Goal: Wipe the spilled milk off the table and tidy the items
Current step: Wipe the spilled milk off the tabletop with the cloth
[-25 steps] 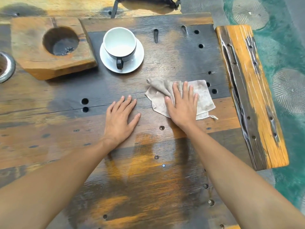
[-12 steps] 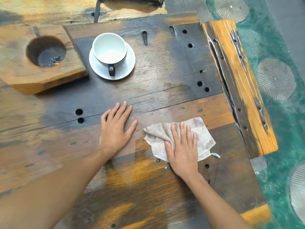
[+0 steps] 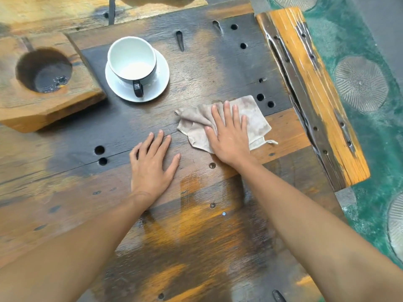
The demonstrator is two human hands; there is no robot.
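Right hand (image 3: pixel 229 136) flat on a crumpled beige cloth (image 3: pixel 255 120), fingers straight and slightly spread, pressing it down on the table (image 3: pixel 196 247) rather than grasping it. Cloth bunched toward its left side, smoother on the right, with a small tag or loop sticking out at the lower right corner. Left hand (image 3: pixel 152 164) just beside it to the left, palm down on bare wood, fingers straight and fanned, holding nothing. Both forearms bare, reaching in from the bottom edge.

Further back and left, a white cup (image 3: pixel 132 59) with a dark rim and dark handle, upright on a white saucer (image 3: pixel 160 83), well apart from the cloth. At far left, a thick wooden block (image 3: pixel 82 94) with a round hollow. Along the right edge, an orange-toned raised plank (image 3: pixel 314 88). Beyond that, green patterned floor (image 3: pixel 370 127).
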